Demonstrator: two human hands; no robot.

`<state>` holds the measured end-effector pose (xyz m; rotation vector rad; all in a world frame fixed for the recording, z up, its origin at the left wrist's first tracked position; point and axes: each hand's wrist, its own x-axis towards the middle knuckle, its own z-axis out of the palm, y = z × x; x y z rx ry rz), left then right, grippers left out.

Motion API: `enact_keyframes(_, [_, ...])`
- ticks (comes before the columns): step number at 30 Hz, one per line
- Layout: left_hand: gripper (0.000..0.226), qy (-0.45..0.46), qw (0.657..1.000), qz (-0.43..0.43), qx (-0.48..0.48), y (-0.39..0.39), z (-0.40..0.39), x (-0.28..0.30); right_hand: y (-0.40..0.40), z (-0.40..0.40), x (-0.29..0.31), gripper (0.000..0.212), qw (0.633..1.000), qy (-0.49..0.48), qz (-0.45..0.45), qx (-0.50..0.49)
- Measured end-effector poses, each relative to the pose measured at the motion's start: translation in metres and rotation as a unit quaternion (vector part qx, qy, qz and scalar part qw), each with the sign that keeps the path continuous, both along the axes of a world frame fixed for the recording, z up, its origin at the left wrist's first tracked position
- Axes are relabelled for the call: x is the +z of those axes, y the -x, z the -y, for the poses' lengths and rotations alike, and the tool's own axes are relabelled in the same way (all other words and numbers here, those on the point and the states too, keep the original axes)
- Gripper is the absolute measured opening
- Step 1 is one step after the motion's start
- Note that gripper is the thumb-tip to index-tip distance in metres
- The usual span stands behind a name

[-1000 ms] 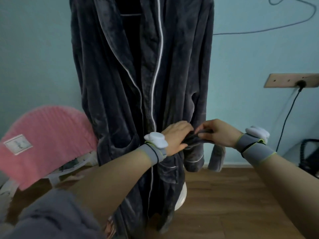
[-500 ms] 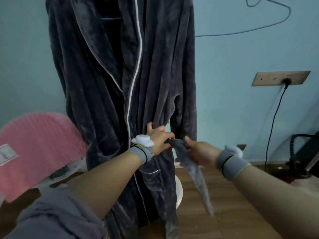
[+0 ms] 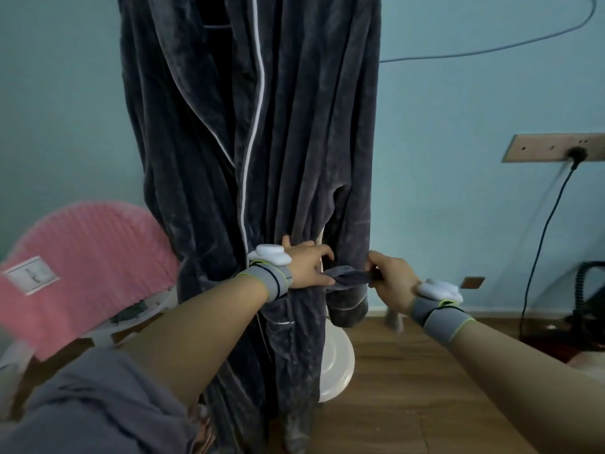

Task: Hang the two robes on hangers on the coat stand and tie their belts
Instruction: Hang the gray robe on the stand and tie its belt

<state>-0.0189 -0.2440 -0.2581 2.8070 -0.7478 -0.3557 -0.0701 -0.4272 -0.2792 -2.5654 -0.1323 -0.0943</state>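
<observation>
A dark grey plush robe (image 3: 209, 152) with white piping hangs full length from the coat stand, whose white round base (image 3: 337, 365) shows on the floor behind it. The robe's grey belt (image 3: 348, 277) is stretched level at waist height between my two hands. My left hand (image 3: 306, 268) holds the belt against the robe's front. My right hand (image 3: 391, 280) grips the belt's other end just right of the robe's sleeve cuff. The hanger and the stand's top are out of view.
A white chair draped with a pink cloth (image 3: 85, 267) stands at the left. A wall socket strip (image 3: 556, 149) with a black cable hangs at the right, above dark equipment (image 3: 589, 299) on the wooden floor (image 3: 409, 404).
My right hand has pulled the belt end up and out to the right, so the belt is now taut and level instead of hanging down. My left hand stays at the robe's waist.
</observation>
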Motion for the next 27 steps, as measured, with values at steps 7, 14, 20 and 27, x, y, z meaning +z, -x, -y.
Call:
enact_keyframes(7, [0.028, -0.047, 0.998, 0.004, -0.03, 0.006, 0.012, -0.005, -0.007, -0.009, 0.011, 0.022, 0.966, -0.212, -0.147, 0.009])
enact_keyframes(14, [0.024, -0.062, 0.998, 0.006, -0.022, 0.0, 0.013, -0.006, -0.006, -0.002, 0.015, 0.038, 0.975, -0.104, -0.193, -0.021])
enact_keyframes(20, [0.017, -0.083, 0.996, 0.012, -0.019, -0.003, 0.01, -0.009, -0.01, -0.005, 0.011, 0.037, 0.812, -0.465, -0.337, -0.105])
enact_keyframes(27, [0.013, -0.062, 0.998, -0.003, -0.019, -0.011, 0.006, -0.007, -0.008, -0.006, 0.02, 0.032, 0.986, 0.087, -0.13, 0.049])
